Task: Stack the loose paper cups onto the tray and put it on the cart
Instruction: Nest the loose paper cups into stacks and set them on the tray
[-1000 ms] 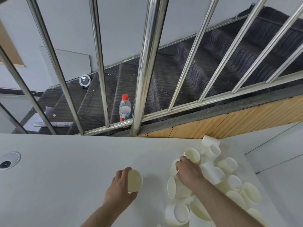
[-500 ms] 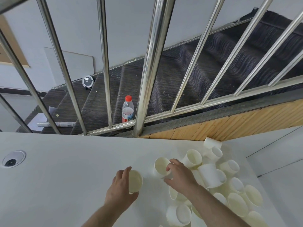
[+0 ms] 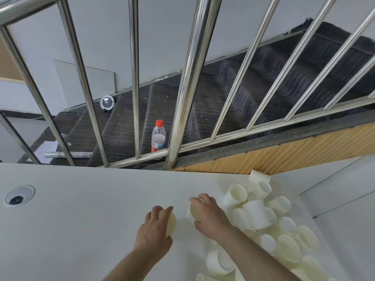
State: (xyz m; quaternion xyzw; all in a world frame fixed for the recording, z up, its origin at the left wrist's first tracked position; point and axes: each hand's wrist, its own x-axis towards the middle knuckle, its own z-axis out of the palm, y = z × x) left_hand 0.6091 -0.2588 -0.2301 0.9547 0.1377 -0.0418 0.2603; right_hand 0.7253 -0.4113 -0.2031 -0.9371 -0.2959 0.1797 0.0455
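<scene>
A heap of loose white paper cups lies on its sides at the right of the white table. My left hand grips one paper cup, its mouth facing right. My right hand holds a second cup just to the right of it, with a small gap between the two cups. No tray or cart is in view.
A steel railing runs along the table's far edge, with carpeted stairs behind it. A plastic bottle with a red cap stands on a step. A round cable grommet sits in the table at the left.
My right hand lifted a cup out of the heap and carried it left, close to the cup in my left hand. The left hand barely moved.
</scene>
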